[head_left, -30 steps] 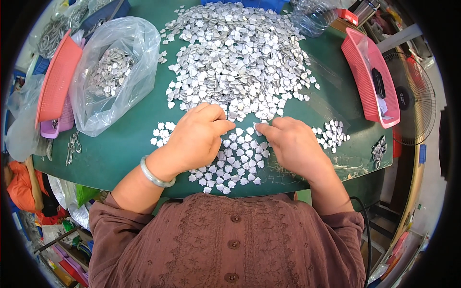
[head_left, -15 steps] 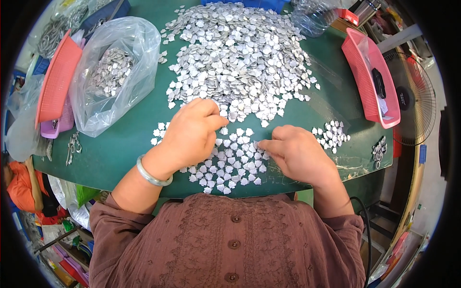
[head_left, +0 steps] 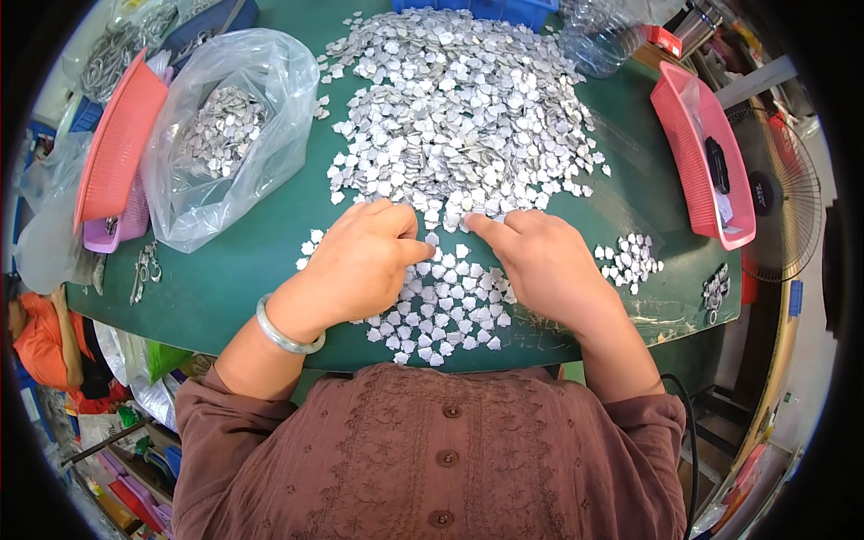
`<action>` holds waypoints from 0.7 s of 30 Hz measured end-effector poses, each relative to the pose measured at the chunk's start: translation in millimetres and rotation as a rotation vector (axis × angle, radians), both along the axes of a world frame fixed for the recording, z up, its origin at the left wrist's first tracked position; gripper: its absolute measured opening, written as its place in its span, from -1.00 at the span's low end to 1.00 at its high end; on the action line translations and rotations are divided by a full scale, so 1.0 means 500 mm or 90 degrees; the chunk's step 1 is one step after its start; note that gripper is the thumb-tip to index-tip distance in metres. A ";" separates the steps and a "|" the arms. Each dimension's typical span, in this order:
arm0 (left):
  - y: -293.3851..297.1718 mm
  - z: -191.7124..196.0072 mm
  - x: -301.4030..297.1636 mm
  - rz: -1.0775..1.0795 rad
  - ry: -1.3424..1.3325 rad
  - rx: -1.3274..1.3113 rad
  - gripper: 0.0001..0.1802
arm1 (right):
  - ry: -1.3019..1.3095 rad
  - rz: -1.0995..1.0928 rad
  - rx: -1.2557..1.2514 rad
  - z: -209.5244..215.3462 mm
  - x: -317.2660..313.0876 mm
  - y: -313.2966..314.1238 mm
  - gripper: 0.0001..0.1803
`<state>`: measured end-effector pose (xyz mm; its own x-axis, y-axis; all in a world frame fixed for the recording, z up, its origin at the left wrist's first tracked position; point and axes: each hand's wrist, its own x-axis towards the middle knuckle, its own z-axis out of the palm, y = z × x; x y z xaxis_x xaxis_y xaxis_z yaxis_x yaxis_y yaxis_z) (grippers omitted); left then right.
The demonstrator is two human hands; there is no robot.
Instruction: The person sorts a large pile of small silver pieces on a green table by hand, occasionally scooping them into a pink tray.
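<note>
Wide fisheye view from the person's head, close and downward over shirt [head_left: 378, 450] and green table [head_left: 216, 288].

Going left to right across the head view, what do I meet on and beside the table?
Coral basket, clear plastic bag, left hand, right hand, small silver cluster, pink basket, fan.

Brown buttoned shirt [head_left: 418, 450] — pale bangle [head_left: 277, 336]
</note>
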<state>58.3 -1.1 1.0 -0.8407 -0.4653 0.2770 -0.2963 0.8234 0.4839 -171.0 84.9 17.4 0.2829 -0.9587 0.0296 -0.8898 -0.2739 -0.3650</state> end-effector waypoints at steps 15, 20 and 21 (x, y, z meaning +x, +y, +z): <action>-0.007 -0.009 0.001 -0.009 0.012 0.038 -0.64 | 0.042 0.001 -0.031 0.001 -0.016 0.012 -0.64; -0.006 -0.025 -0.035 0.093 0.086 0.013 -0.80 | -0.008 -0.017 -0.057 0.004 -0.008 0.011 -0.68; -0.004 -0.026 -0.045 0.093 0.086 0.013 -0.80 | -0.008 -0.017 -0.057 0.000 -0.007 0.009 -0.68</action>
<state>35.7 -3.2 -12.0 -0.7197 -0.5859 0.3725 -0.3428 0.7664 0.5433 -174.7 89.5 17.5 0.2569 -0.9590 0.1196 -0.8927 -0.2829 -0.3508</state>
